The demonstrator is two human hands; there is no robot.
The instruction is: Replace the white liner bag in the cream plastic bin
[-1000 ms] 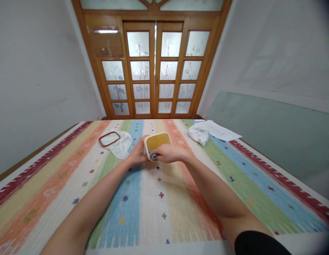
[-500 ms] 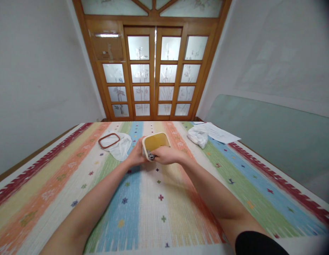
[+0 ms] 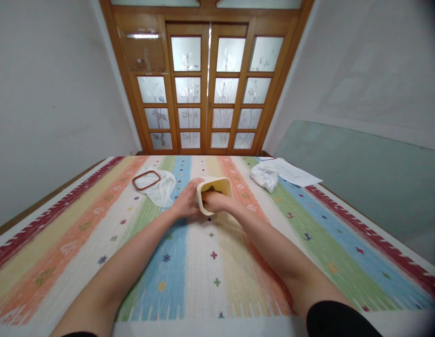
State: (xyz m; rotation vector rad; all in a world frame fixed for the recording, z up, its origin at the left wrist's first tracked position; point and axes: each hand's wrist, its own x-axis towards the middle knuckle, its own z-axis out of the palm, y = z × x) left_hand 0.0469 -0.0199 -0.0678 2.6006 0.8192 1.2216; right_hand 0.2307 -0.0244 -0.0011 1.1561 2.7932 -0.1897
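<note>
A cream-yellow plastic container [image 3: 227,189] is tipped over with its rounded-square mouth facing me. Wrapped around its left side is my left hand [image 3: 188,199], closed on the wall. My right hand [image 3: 215,202] reaches into the mouth, and its fingertips are out of sight inside. Some dark material [image 3: 213,189] shows in the container just above those fingers; its kind cannot be made out. To the left of my left hand lies a thin white plastic bag [image 3: 163,189] with a reddish-brown rounded rectangular rim [image 3: 146,180] on it.
A striped, patterned cloth [image 3: 199,267] covers the table. At the back right are a crumpled white plastic bag [image 3: 264,177] and a printed paper sheet [image 3: 294,173]. A pale green board [image 3: 361,173] leans along the right wall; wooden glazed doors [image 3: 206,89] stand beyond the table.
The container has tipped further toward me and shifted slightly right. My right hand has gone deeper inside it. A patterned dark item at its fingertips earlier is now hidden.
</note>
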